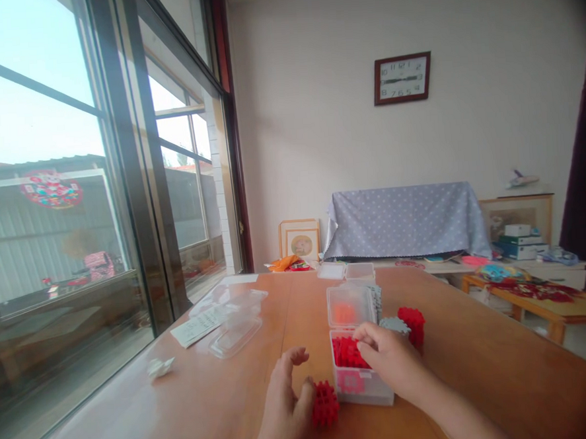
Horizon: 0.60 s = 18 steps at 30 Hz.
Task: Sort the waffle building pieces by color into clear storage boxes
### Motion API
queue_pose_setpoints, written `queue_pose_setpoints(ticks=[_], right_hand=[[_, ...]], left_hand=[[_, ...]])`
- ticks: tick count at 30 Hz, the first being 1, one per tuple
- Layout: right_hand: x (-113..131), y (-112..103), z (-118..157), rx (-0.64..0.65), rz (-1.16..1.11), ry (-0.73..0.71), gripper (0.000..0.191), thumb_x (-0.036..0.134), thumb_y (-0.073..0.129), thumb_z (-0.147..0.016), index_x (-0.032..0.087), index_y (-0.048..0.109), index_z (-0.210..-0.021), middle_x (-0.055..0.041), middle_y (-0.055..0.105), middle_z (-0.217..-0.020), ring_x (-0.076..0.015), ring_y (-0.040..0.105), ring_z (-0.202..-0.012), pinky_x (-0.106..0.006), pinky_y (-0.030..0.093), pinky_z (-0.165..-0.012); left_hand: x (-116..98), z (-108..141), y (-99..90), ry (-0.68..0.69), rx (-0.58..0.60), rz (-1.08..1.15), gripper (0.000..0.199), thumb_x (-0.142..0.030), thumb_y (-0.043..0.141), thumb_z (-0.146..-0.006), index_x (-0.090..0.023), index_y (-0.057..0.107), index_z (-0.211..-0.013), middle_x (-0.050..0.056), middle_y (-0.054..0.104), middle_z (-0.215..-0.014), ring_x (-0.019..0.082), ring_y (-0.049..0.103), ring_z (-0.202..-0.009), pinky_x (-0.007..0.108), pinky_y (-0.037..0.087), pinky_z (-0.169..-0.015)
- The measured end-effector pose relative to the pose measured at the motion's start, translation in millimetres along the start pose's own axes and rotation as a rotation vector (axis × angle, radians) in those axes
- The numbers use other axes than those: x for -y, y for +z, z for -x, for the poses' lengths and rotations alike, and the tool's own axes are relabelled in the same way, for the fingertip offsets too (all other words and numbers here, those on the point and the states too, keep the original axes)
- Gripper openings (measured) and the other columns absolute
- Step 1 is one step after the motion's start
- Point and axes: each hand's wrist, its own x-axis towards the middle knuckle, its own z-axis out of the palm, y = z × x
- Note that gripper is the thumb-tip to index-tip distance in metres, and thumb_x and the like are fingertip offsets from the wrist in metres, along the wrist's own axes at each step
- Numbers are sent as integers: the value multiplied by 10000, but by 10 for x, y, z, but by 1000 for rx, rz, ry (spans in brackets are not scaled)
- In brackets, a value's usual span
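Note:
A clear plastic box (371, 397) with its lid (348, 305) hinged open holds red interlocking plastic pieces (345, 351). My right hand (391, 356) reaches over the box's right side, its thumb and forefinger pinched at a red piece among the others. Left of the box, on the table, stands a red lattice block (325, 404) built of such pieces. Beside this block is my left hand (287, 400), fingers curved and apart; its thumb comes close to the block, and contact cannot be made out.
Behind my right hand stand a grey round stack (395, 324) and a red stack (413, 326). Across the wooden table (185, 411) lie clear lids (236, 335), a paper slip (199, 326) and a crumpled wrapper (160, 367). More clear containers (360, 271) sit at the far edge.

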Motion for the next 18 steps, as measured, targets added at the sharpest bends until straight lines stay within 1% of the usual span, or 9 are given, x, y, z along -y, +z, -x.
queue_pose_setpoints(ticks=[5, 9, 14, 18], right_hand=[[11, 79, 46, 78, 95, -50, 122, 221, 507, -836, 240, 624, -807, 35, 671, -690, -164, 601, -670, -252, 348, -614], [9, 115, 59, 138, 164, -85, 161, 223, 491, -866, 234, 632, -788, 28, 664, -697, -162, 596, -688, -252, 325, -623], [20, 131, 65, 198, 189, -107, 235, 229, 446, -922, 219, 623, -767, 19, 685, -718, -157, 595, -706, -256, 315, -646], [42, 121, 79, 213, 174, -98, 264, 260, 433, -946, 212, 628, -774, 16, 681, -713, -155, 586, -696, -256, 306, -636]], left_hand=[[-38, 10, 3, -48, 40, 5, 328, -187, 508, -868, -224, 606, -1179, 82, 665, -1227, 235, 611, -1182, 400, 481, -1027], [-71, 8, -24, -32, 82, -17, 301, -162, 494, -854, -231, 617, -1120, 75, 675, -1170, 229, 614, -1134, 390, 472, -1013], [-185, 12, -105, -15, 194, -75, 295, -137, 483, -821, -245, 623, -1057, 53, 682, -1104, 230, 610, -1072, 380, 470, -970], [-283, 24, -148, -25, 271, -118, 334, -162, 566, -761, -259, 614, -1077, 39, 674, -1105, 246, 599, -1067, 383, 462, -961]])
